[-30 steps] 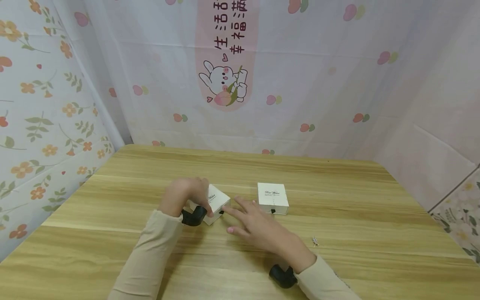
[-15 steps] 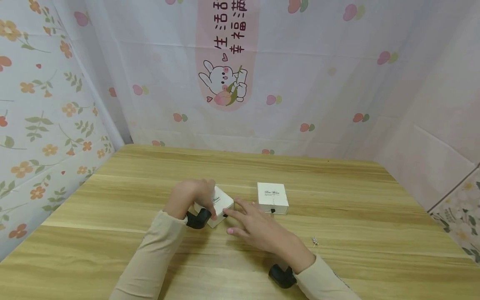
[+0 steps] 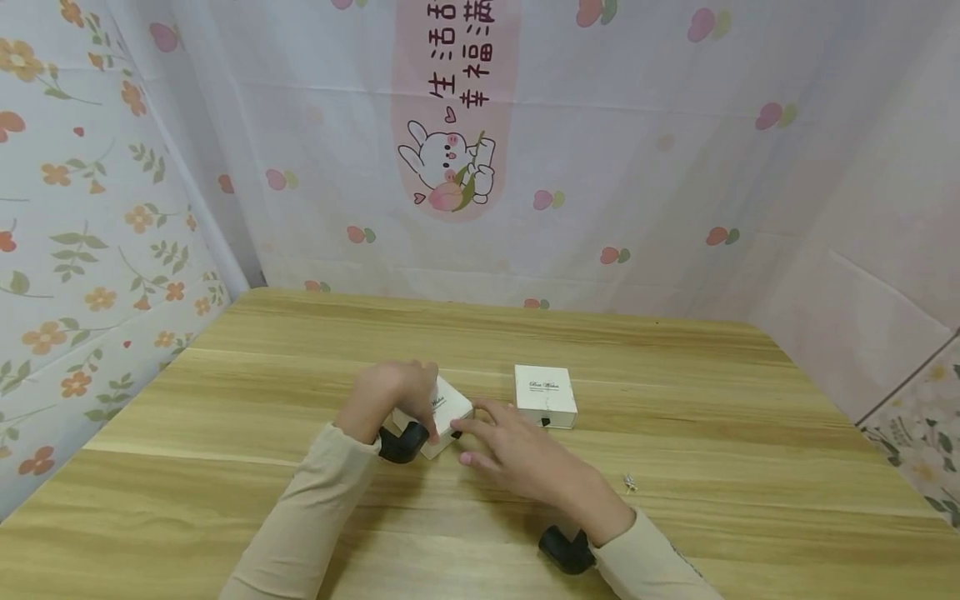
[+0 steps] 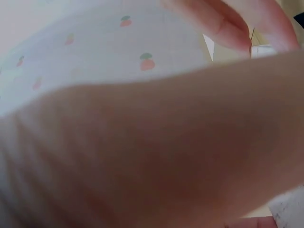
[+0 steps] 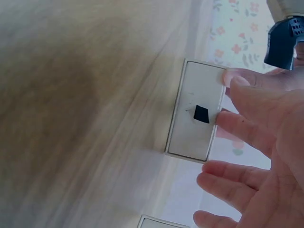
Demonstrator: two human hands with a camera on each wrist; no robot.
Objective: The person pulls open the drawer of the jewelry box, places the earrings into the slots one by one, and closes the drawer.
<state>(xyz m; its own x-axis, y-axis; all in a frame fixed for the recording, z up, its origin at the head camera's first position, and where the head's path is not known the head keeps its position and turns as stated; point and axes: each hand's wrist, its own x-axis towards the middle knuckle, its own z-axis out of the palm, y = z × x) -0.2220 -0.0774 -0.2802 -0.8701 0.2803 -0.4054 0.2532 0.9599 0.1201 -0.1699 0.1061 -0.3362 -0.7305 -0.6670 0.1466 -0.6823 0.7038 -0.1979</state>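
My left hand arches over a small white drawer box lettered on its lid and grips it by its sides. The box sits at an angle on the table. My right hand reaches in from the right, its fingers loosely extended, fingertips at the near right corner of that box. In the right wrist view, a black pull tab shows on the box's front face, with the right hand beside it. The left wrist view is mostly filled by the left hand, which hides most of the box.
A second white lettered box stands to the right, its black tab facing the near side. A tiny silvery piece lies on the wooden table near the right forearm. Printed curtains hang behind and beside the table.
The left hand and the white box have slid a little rightward and nearer, up to the right fingertips. The right hand has hardly moved.
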